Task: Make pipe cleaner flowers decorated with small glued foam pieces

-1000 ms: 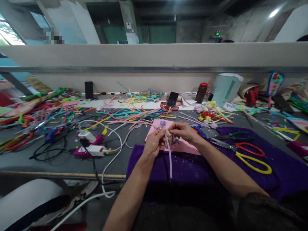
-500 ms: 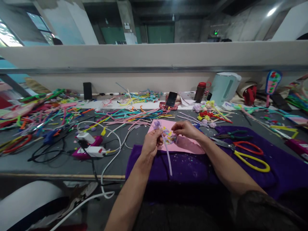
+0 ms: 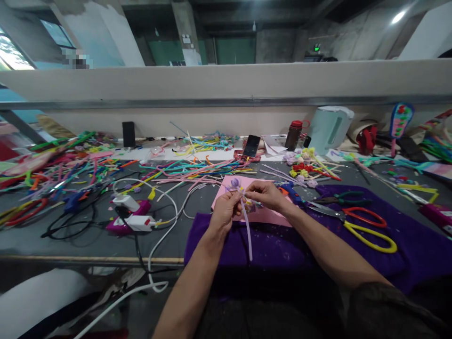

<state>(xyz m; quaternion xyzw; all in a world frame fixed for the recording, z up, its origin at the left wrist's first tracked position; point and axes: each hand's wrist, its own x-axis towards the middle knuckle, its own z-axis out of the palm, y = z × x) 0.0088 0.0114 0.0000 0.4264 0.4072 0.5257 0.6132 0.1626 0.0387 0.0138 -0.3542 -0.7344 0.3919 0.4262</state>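
Purple cloth (image 3: 268,249), nearest edge of the tabletop (image 3: 88,240): speckled with trimmings, both forearms resting across it.
Lilac pipe-cleaner stem (image 3: 247,230): hangs down over the cloth from between the two hands, held above the pink sheet (image 3: 264,214).
Left hand (image 3: 226,209): grip closed on the upper stem, just under the small flower cluster (image 3: 236,183).
Right hand (image 3: 266,194): fingertips pinched shut on the cluster's right side, touching the left hand's fingers.
Handling note: judged best to keep the left pinch firm and close under the cluster while the right works, so the stem does not spin.
Scissors, red and yellow handles (image 3: 367,226): right, on the cloth.
White charger and cable (image 3: 139,221): left.
Loose pipe cleaners (image 3: 183,172): beyond.
Phone (image 3: 252,145), pale kettle (image 3: 330,128): far edge.
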